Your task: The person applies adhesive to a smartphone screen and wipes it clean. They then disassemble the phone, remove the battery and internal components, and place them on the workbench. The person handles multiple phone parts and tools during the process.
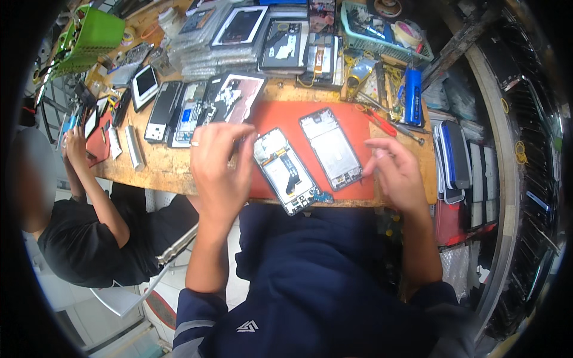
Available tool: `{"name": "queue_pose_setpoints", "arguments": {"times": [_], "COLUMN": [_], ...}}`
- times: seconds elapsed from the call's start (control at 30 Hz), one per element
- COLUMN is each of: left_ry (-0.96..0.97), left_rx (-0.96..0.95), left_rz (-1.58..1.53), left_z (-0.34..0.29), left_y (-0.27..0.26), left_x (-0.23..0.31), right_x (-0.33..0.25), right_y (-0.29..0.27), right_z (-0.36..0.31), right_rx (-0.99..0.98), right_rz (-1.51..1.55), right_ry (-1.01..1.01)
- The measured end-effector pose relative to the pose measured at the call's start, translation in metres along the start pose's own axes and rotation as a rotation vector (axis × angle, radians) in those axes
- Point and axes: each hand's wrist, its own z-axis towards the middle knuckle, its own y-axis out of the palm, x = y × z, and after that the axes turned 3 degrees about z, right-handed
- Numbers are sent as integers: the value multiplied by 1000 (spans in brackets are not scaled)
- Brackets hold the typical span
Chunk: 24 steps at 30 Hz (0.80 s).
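Two opened phones lie side by side on a red mat (277, 113). The left phone (289, 173) shows a black flex cable across its pale inner plate, and a small blue circuit board (323, 196) sticks out at its lower right corner. The right phone (332, 149) is a frame with a bare silvery plate. My left hand (219, 167) hovers beside the left phone's upper end, its fingers bent in toward the thumb; what they pinch, if anything, is hidden. Near the lower right corner of the right phone is my right hand (395, 173), index finger and thumb apart.
Phone parts (191, 113) lie left of the mat, below stacked tablets in plastic sleeves (209, 65). Red-handled pliers (382, 122) and a blue cylinder-like tool (412, 95) sit at right. A teal basket (358, 42) stands behind. Another person (89, 238) works at left.
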Motion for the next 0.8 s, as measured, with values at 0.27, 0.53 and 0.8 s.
{"name": "queue_pose_setpoints", "arguments": {"times": [0.27, 0.53, 0.8], "left_ry": [20, 223, 232], "left_rx": [-39, -270, -403], "left_rz": [101, 267, 286], "left_z": [89, 149, 168], "left_y": [37, 119, 142], "left_x": [-48, -64, -48], "right_x": [47, 51, 55], "right_y": [-14, -6, -5], "right_z": [-1, -4, -8], "right_rx": [377, 305, 310], "right_rz": [339, 208, 232], "right_ry": [27, -46, -69]}}
